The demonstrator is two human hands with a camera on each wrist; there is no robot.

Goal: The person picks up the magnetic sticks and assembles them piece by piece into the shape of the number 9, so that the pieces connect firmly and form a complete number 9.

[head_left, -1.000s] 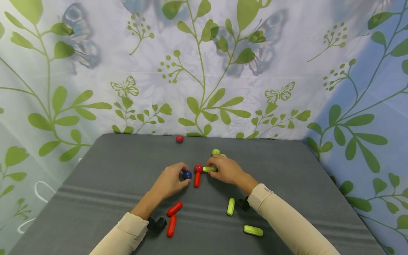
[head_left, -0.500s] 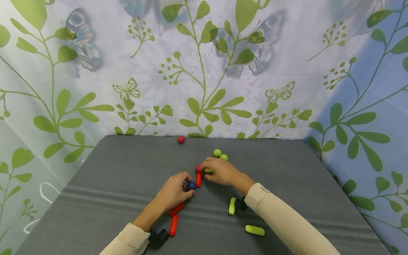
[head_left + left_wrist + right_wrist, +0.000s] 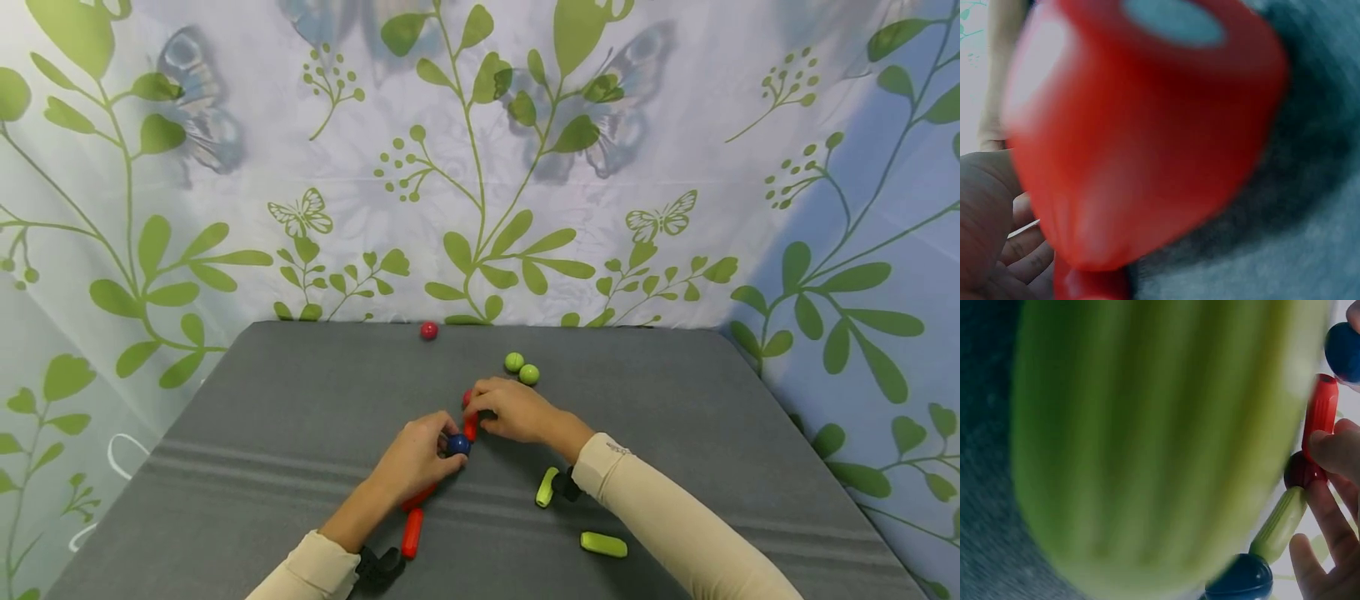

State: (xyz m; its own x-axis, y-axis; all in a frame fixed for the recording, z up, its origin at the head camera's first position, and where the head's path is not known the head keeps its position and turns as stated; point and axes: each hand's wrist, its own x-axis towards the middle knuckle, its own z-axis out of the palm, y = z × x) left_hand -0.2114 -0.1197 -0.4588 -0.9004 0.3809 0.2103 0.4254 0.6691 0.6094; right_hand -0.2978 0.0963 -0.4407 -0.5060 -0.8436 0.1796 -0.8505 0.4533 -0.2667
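Two nearest rods: a faceted nearest red rod (image 3: 412,533) and a nearest lime rod (image 3: 603,545) lay on the grey desk (image 3: 697,475).
Next rods: a second lime rod (image 3: 547,487) lay beside the right wrist; a second red rod (image 3: 420,497) was partly hidden by the left hand (image 3: 412,458).
Blue ball, left grip: thumb and fingers pinched the glossy blue ball (image 3: 458,445) just beside the middle red rod's (image 3: 1320,412) free end; contact could not be told.
Ball to rod: judging by the hands, this pairing was the step in hand; it seemed best done with ball and rod end lined up, the ball eased in straight and fingertips clear of the meeting faces.
Right grip: the right hand (image 3: 513,408) pinched about where that rod met the dark red ball (image 3: 1300,472); a steady hold there would likely have kept the joint from swinging.
Chain past the red ball: an angled lime rod (image 3: 1280,526) ran to a dark blue ball (image 3: 1240,578).
Lime balls: two lime balls (image 3: 528,374) sat close together beyond the right hand.
Far edge: a lone red ball (image 3: 429,331) rested before the leaf-print curtain (image 3: 337,158).
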